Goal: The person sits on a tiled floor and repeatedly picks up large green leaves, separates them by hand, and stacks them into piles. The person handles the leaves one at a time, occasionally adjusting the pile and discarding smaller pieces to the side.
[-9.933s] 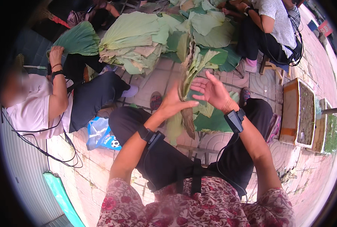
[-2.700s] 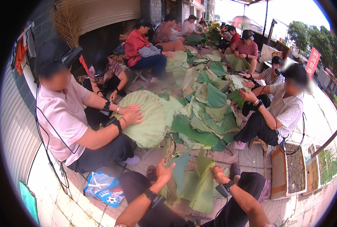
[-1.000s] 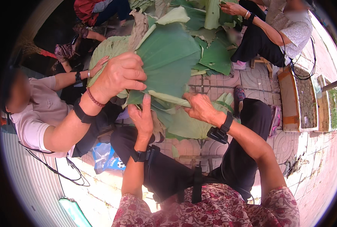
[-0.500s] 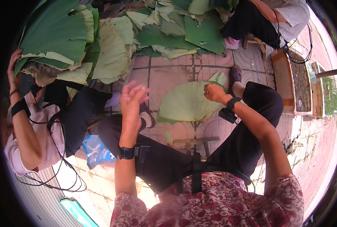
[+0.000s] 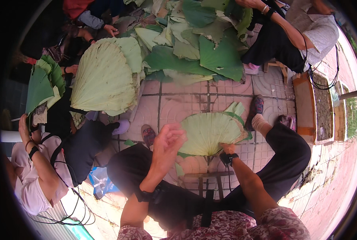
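Right hand has dropped to that pale-green, fan-shaped leaf, grip unclear. Left hand, half-curled, empty, looks free to help.

Left hand: shifted rightward, now before the left edge of the pale leaf. Right hand: moved from that leaf's right edge to its near edge. Green leaf bundle: gone from both hands, now leftward in a co-worker's hand.

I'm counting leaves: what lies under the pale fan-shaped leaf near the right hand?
Darker green leaf edges peek out beneath the pale fan-shaped leaf, at right and lower left. It covers the rest, so their number can't be told.
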Action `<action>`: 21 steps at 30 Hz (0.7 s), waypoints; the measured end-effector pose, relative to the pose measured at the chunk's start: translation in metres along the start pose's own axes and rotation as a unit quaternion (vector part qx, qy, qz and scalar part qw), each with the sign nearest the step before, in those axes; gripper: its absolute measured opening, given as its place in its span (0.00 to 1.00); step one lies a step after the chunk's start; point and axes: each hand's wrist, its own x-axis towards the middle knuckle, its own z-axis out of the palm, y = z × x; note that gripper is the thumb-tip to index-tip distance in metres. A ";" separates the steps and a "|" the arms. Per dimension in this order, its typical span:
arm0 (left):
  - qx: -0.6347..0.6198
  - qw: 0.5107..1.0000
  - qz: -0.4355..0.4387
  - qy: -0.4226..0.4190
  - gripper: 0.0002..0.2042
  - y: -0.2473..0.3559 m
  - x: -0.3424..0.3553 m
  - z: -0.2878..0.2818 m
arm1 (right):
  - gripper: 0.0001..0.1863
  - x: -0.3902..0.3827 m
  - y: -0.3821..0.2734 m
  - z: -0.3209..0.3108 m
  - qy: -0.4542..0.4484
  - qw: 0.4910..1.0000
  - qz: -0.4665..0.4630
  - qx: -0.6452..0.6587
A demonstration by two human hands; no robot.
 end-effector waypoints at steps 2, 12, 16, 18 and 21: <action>0.006 1.000 -0.001 -0.010 0.16 -0.002 0.000 0.005 | 0.23 -0.007 -0.017 0.006 0.011 0.999 0.029 0.036; 0.148 0.987 0.048 -0.043 0.12 -0.010 0.013 0.018 | 0.18 -0.091 -0.178 -0.038 -0.082 0.926 0.075 0.362; 0.262 0.958 0.086 -0.083 0.14 -0.025 0.018 0.026 | 0.22 -0.102 -0.210 -0.052 -0.062 0.972 -0.004 0.228; 0.310 0.940 0.094 -0.112 0.21 -0.044 0.024 0.037 | 0.21 -0.119 -0.216 -0.079 -0.106 0.959 -0.073 0.253; 0.319 0.928 0.106 -0.160 0.34 -0.073 0.030 0.055 | 0.21 -0.146 -0.223 -0.110 -0.151 0.949 -0.166 0.222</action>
